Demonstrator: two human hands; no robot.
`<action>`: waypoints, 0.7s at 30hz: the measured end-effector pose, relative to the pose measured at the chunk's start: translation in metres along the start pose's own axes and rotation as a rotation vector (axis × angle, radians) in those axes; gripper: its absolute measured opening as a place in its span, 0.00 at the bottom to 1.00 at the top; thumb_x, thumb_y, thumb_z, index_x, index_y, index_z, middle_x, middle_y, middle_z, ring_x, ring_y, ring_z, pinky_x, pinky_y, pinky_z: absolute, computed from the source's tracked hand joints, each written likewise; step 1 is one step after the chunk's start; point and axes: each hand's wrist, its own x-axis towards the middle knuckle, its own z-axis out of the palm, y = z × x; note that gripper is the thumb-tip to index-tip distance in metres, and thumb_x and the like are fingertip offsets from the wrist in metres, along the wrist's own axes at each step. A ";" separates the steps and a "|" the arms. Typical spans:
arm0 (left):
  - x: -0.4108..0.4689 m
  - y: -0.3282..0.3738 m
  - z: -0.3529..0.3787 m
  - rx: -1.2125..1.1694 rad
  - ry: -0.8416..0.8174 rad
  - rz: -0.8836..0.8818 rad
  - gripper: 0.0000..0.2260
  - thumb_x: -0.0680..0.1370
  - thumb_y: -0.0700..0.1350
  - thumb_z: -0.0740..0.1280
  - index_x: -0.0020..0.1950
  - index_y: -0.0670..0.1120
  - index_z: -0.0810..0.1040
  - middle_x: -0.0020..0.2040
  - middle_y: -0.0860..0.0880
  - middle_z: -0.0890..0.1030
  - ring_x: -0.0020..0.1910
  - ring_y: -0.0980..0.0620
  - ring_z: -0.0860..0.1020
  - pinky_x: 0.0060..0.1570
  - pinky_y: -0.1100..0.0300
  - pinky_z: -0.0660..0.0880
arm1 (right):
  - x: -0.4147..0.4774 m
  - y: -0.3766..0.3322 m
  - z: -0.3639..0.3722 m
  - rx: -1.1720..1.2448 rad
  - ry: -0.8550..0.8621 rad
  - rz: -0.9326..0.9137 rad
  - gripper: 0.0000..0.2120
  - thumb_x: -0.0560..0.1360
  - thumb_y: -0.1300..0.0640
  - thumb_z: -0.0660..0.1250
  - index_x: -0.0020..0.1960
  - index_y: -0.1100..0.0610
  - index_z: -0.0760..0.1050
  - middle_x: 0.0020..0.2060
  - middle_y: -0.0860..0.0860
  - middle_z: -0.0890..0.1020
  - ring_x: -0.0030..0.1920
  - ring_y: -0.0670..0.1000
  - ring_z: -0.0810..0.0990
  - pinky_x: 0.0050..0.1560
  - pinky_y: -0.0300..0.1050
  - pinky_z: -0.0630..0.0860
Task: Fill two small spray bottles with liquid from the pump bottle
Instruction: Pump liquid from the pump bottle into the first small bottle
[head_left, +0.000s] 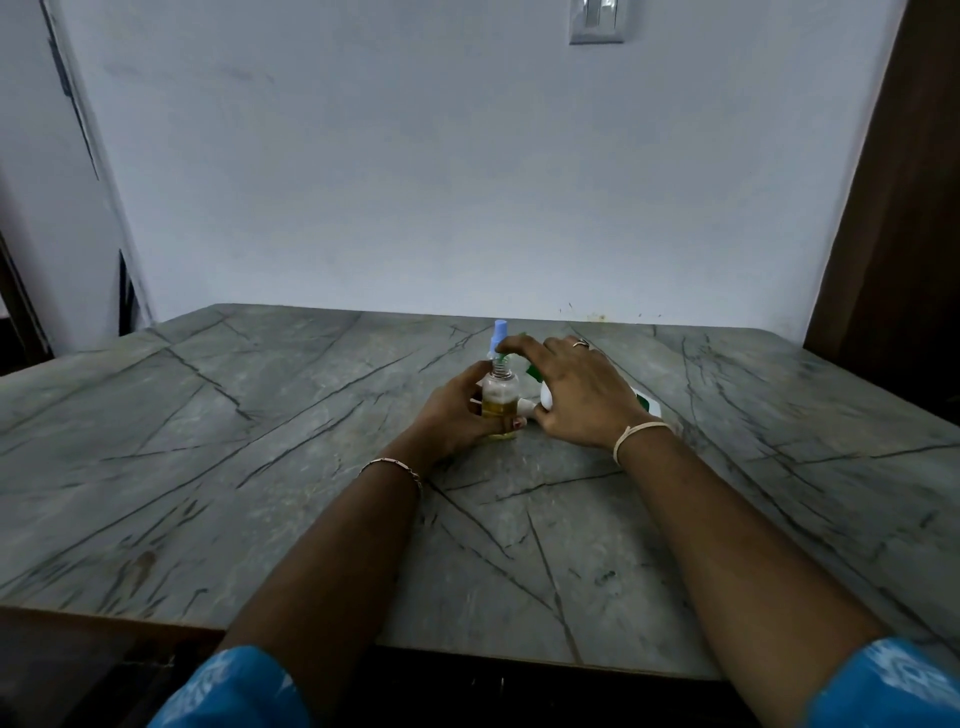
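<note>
A small clear spray bottle (500, 395) stands uncapped on the stone table (260, 415), holding some yellow liquid. My left hand (457, 410) is wrapped around its lower body. My right hand (571, 395) rests over the white and green pump bottle (647, 405), which lies behind and right of the small bottle; its fingers press the green pump nozzle (503, 357) above the open neck. A second small spray bottle with a light blue cap (500, 332) stands just behind, mostly hidden.
A pale wall rises straight behind the table's far edge. A dark wooden panel (904, 208) stands at the right. The table's near edge runs along the bottom of the view, above my blue sleeves.
</note>
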 end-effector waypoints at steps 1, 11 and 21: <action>0.000 0.000 0.000 0.004 -0.001 -0.005 0.32 0.67 0.47 0.78 0.66 0.57 0.68 0.57 0.47 0.81 0.50 0.52 0.82 0.54 0.58 0.78 | 0.000 0.000 0.000 -0.003 -0.005 -0.002 0.35 0.70 0.49 0.71 0.73 0.43 0.59 0.48 0.51 0.76 0.54 0.55 0.74 0.54 0.51 0.74; -0.001 0.002 -0.001 -0.010 -0.018 -0.028 0.33 0.67 0.45 0.78 0.69 0.52 0.69 0.56 0.46 0.81 0.51 0.50 0.82 0.58 0.52 0.78 | 0.004 -0.001 0.000 0.054 0.002 0.019 0.32 0.69 0.52 0.73 0.69 0.46 0.63 0.50 0.51 0.78 0.55 0.56 0.74 0.55 0.54 0.74; -0.001 0.001 -0.001 0.007 -0.018 -0.042 0.36 0.67 0.47 0.78 0.71 0.50 0.66 0.59 0.46 0.80 0.54 0.48 0.81 0.59 0.49 0.77 | 0.001 0.004 0.001 -0.031 -0.009 -0.020 0.38 0.72 0.48 0.71 0.75 0.39 0.54 0.42 0.48 0.69 0.48 0.52 0.72 0.51 0.49 0.72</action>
